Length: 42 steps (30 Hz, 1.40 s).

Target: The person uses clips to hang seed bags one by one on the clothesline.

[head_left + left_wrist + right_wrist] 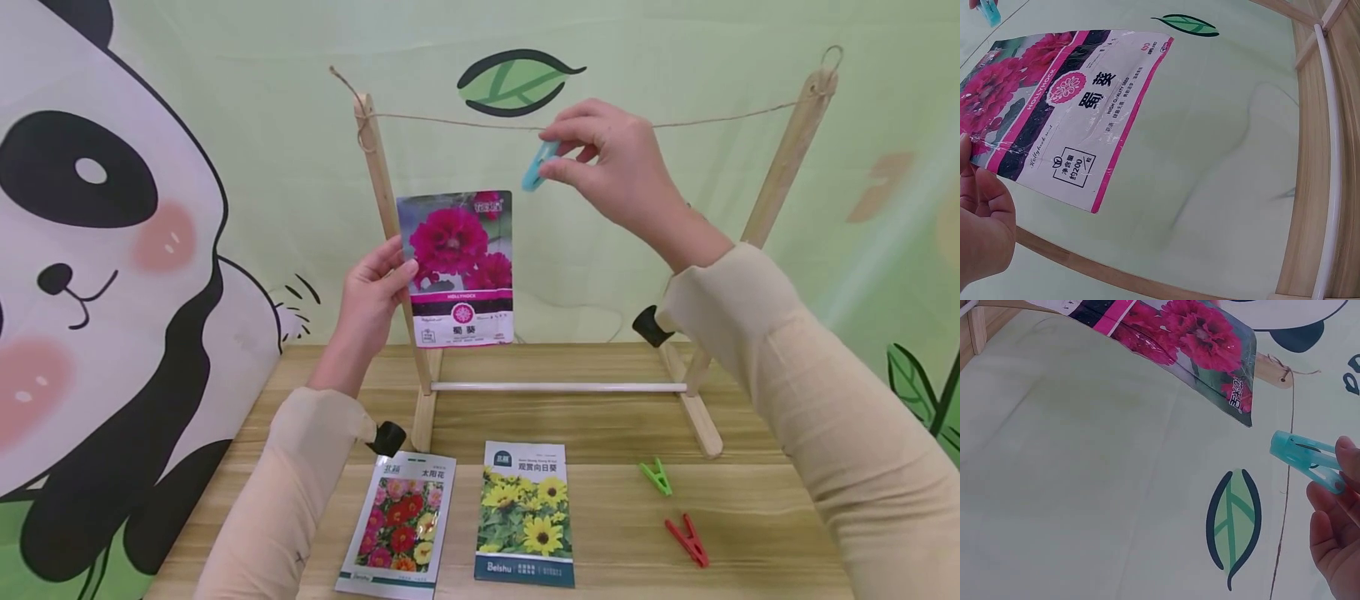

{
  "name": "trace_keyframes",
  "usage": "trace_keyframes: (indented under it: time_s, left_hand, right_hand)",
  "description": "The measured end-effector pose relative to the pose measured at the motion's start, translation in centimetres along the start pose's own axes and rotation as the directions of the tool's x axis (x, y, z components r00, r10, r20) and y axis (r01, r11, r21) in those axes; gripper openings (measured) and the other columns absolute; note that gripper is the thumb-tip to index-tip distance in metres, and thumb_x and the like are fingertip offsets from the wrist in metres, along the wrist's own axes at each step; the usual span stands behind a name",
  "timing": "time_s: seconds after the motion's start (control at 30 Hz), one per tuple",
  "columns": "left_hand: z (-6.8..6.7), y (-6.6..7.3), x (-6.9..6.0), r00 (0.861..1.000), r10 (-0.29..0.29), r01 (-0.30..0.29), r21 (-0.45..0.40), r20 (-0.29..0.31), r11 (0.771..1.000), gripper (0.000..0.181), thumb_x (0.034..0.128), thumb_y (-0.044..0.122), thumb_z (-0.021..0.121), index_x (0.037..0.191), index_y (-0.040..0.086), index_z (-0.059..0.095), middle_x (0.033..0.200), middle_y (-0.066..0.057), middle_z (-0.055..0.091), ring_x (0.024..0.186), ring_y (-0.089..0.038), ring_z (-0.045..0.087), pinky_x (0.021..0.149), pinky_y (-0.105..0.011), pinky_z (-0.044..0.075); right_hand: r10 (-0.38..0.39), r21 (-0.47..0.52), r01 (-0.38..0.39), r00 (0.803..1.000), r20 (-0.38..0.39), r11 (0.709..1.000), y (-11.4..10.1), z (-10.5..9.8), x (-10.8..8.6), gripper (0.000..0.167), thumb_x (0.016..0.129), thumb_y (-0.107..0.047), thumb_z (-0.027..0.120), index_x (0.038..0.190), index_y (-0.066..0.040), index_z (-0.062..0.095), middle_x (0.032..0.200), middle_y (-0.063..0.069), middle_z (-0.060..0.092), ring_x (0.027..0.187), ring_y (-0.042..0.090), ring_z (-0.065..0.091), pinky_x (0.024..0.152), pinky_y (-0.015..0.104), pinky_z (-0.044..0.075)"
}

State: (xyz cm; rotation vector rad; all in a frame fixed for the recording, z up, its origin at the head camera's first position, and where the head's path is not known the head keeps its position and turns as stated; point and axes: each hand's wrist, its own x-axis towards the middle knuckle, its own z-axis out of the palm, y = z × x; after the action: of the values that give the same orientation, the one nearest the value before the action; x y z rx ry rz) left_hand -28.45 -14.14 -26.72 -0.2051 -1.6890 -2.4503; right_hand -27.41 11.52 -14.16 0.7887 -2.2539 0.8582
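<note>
Thumb and fingers of the left hand (375, 283) pinch the hollyhock packet (459, 300) by one side edge below the string (465, 125), seemingly to leave its top edge free. The right hand (618, 162) pinches the light-blue clip (537, 172) by its handles near the string, so the biting end points clear toward the packet. A mixed-flower packet (399, 525), a sunflower packet (523, 512), a green clip (657, 478) and a red clip (687, 541) lie apart on the counter (607, 533), apparently for easy reach.

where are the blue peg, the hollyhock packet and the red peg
blue peg (537, 169), head view, middle of its body
hollyhock packet (456, 268), head view, middle of its printed front
red peg (692, 546), head view, middle of its body
</note>
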Motion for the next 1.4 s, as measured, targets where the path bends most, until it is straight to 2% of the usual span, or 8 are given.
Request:
trace_keyframes:
  time_s: [0.67, 1.03, 1.27, 1.4]
  left_hand:
    - [1.4, 0.5, 0.9, 1.000, 0.025, -0.025, 0.026, -0.016, 0.999, 0.027, 0.0830, 0.003, 0.057, 0.095, 0.026, 0.065, 0.081, 0.007, 0.057, 0.065, -0.004, 0.050, 0.057, -0.016, 0.039]
    - [1.9, 0.8, 1.0, 0.999, 0.026, -0.026, -0.006, -0.044, 1.000, 0.028, 0.0824, 0.001, 0.057, 0.087, 0.028, 0.066, 0.078, 0.007, 0.056, 0.062, -0.004, 0.049, 0.055, -0.016, 0.039]
    - [2.3, 1.0, 1.1, 0.998, 0.025, -0.026, -0.016, -0.064, 1.000, 0.028, 0.0817, 0.000, 0.058, 0.091, 0.025, 0.067, 0.078, 0.007, 0.058, 0.060, -0.004, 0.050, 0.053, -0.016, 0.038]
    - [2.4, 1.1, 1.1, 0.998, 0.034, -0.035, -0.003, -0.061, 0.999, 0.027, 0.0815, 0.003, 0.059, 0.102, 0.020, 0.066, 0.081, 0.007, 0.059, 0.061, -0.005, 0.049, 0.055, -0.016, 0.038]
  right_hand:
    - [0.030, -0.034, -0.030, 1.000, -0.001, 0.999, -0.7, -0.4, 1.0, 0.029, 0.079, -0.020, 0.065, 0.102, -0.003, 0.065, 0.101, 0.002, 0.061, 0.083, 0.008, 0.057, 0.073, 0.013, 0.044]
    - [0.026, -0.068, -0.028, 0.999, -0.025, 0.997, -0.7, -0.5, 1.5, 0.028, 0.080, -0.020, 0.064, 0.100, -0.002, 0.066, 0.103, 0.003, 0.061, 0.082, 0.008, 0.057, 0.073, 0.014, 0.044]
    - [0.023, -0.074, -0.026, 0.999, -0.038, 0.997, -0.9, -0.6, 2.0, 0.025, 0.080, -0.018, 0.063, 0.096, 0.001, 0.066, 0.099, 0.004, 0.061, 0.082, 0.009, 0.057, 0.073, 0.014, 0.044]
    - [0.028, -0.074, -0.031, 0.999, -0.044, 0.997, -1.0, -0.7, 2.4, 0.024, 0.080, -0.019, 0.063, 0.093, 0.001, 0.066, 0.097, 0.004, 0.061, 0.081, 0.008, 0.055, 0.074, 0.014, 0.044]
